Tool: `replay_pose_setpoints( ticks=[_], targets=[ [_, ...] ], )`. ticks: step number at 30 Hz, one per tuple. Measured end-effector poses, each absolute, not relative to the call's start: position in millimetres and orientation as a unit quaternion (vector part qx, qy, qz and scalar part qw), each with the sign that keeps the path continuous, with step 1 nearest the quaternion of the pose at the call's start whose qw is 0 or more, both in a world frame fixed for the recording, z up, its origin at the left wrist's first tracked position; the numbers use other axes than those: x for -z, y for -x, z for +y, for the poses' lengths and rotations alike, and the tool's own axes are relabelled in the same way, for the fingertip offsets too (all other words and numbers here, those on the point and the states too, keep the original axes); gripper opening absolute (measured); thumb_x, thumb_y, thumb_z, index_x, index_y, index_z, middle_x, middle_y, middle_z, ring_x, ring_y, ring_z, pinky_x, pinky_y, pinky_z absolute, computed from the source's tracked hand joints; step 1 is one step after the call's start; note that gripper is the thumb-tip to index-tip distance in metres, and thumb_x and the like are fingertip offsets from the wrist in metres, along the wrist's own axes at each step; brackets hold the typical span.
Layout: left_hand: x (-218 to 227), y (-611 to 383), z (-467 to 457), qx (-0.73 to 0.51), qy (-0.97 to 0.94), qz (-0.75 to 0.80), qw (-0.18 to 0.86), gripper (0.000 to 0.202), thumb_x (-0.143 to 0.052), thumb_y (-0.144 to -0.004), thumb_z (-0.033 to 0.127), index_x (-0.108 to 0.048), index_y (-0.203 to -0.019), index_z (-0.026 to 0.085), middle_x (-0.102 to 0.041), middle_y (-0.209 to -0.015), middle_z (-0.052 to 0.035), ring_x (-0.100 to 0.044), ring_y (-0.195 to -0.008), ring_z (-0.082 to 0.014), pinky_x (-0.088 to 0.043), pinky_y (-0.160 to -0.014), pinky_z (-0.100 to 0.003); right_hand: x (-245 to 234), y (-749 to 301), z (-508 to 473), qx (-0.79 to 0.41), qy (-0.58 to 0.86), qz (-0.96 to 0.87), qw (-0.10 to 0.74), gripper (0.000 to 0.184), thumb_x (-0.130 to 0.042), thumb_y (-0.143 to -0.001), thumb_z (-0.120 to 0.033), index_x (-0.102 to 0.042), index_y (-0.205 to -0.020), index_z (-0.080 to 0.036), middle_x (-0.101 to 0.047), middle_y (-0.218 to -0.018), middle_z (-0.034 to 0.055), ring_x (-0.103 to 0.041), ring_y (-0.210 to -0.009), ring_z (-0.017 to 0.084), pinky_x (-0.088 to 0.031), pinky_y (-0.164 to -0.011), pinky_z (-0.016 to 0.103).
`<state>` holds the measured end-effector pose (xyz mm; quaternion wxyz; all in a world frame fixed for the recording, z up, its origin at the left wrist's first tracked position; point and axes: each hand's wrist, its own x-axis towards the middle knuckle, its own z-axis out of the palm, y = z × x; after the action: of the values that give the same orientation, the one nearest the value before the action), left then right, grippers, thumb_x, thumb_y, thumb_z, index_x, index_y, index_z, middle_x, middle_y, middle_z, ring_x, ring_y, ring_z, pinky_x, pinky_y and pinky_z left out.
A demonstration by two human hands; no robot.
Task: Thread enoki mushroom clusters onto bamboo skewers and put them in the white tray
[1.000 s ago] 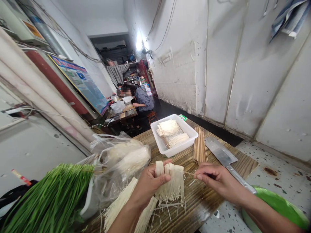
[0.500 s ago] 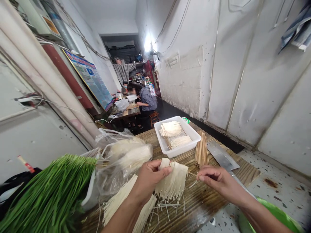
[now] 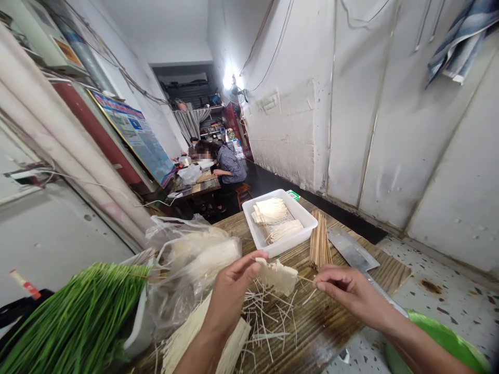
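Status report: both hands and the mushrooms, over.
Left hand pinching enoki bundle. Right hand gripping bamboo skewer, tip at bundle. Loose strands below; path clear.

One held mushroom cluster [image 3: 277, 275], one tray [image 3: 288, 242], one cleaver [image 3: 351, 249], one skewer bundle [image 3: 319, 241], one chive bunch [image 3: 78, 322].

The room is fairly bright, under soft, even light. A lamp [image 3: 230, 80] far down the corridor burns out to white glare and washes the wall [image 3: 280, 124] beside it. Shadows are weak, with only faint shading on the table [image 3: 323, 322] under the right hand [image 3: 346, 291]. The pale mushrooms [image 3: 277, 275] in the left hand [image 3: 230, 291] are close to overexposed, and the skewer [image 3: 306, 279] shows as a thin line. The centre is sharp. Toward the edges the wide lens bends the pipes [image 3: 58, 135] and stretches the chives [image 3: 78, 322].
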<state>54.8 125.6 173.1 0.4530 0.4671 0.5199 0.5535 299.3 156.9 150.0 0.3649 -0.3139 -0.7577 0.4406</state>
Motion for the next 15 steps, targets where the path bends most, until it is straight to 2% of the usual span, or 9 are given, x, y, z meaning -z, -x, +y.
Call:
replay_pose_setpoints(
  ticks=[3, 7, 12, 13, 15],
  targets=[
    [-172, -50, 126, -0.567, -0.451, 0.522, 0.45, 0.03, -0.068, -0.072, 0.036, -0.072, -0.095, 0.018, -0.072, -0.099, -0.0063, -0.06, -0.101, -0.0218, -0.042, -0.093, -0.032, -150, -300, 155, -0.441, 0.312, -0.756, 0.369, 0.024, -0.052, -0.089, -0.035, -0.064, -0.078, -0.017, -0.059, -0.075, 0.0017, -0.054, -0.069, 0.013, -0.044, -0.065, 0.026],
    [-176, -49, 128, -0.549, -0.456, 0.531, 0.457, 0.028, -0.07, -0.07, 0.036, -0.073, -0.089, 0.016, -0.074, -0.09, -0.0074, -0.063, -0.091, -0.0219, -0.046, -0.085, -0.031, -150, -299, 155, -0.445, 0.314, -0.756, 0.363, 0.026, -0.051, -0.089, -0.035, -0.063, -0.075, -0.017, -0.057, -0.072, 0.001, -0.053, -0.067, 0.013, -0.042, -0.062, 0.025],
    [-179, -48, 125, -0.553, -0.463, 0.522, 0.456, 0.032, -0.068, -0.07, 0.039, -0.072, -0.093, 0.016, -0.072, -0.097, -0.0088, -0.062, -0.095, -0.0234, -0.046, -0.088, -0.034, -151, -300, 155, -0.438, 0.311, -0.757, 0.371, 0.026, -0.051, -0.089, -0.034, -0.064, -0.075, -0.017, -0.057, -0.071, 0.0011, -0.053, -0.067, 0.013, -0.042, -0.062, 0.025],
    [-179, -48, 122, -0.565, -0.463, 0.529, 0.433, 0.034, -0.067, -0.071, 0.04, -0.071, -0.096, 0.017, -0.071, -0.101, -0.0084, -0.061, -0.098, -0.0235, -0.045, -0.089, -0.035, -151, -300, 154, -0.433, 0.313, -0.757, 0.377, 0.025, -0.051, -0.089, -0.034, -0.064, -0.075, -0.017, -0.057, -0.071, 0.001, -0.053, -0.067, 0.013, -0.043, -0.062, 0.025],
    [-177, -49, 114, -0.589, -0.468, 0.575, 0.322, 0.033, -0.065, -0.073, 0.041, -0.069, -0.098, 0.021, -0.069, -0.105, -0.0061, -0.059, -0.103, -0.0233, -0.043, -0.093, -0.036, -151, -298, 152, -0.42, 0.318, -0.755, 0.392, 0.023, -0.051, -0.089, -0.032, -0.064, -0.076, -0.017, -0.057, -0.071, 0.0009, -0.053, -0.067, 0.013, -0.042, -0.062, 0.025]
  ],
)
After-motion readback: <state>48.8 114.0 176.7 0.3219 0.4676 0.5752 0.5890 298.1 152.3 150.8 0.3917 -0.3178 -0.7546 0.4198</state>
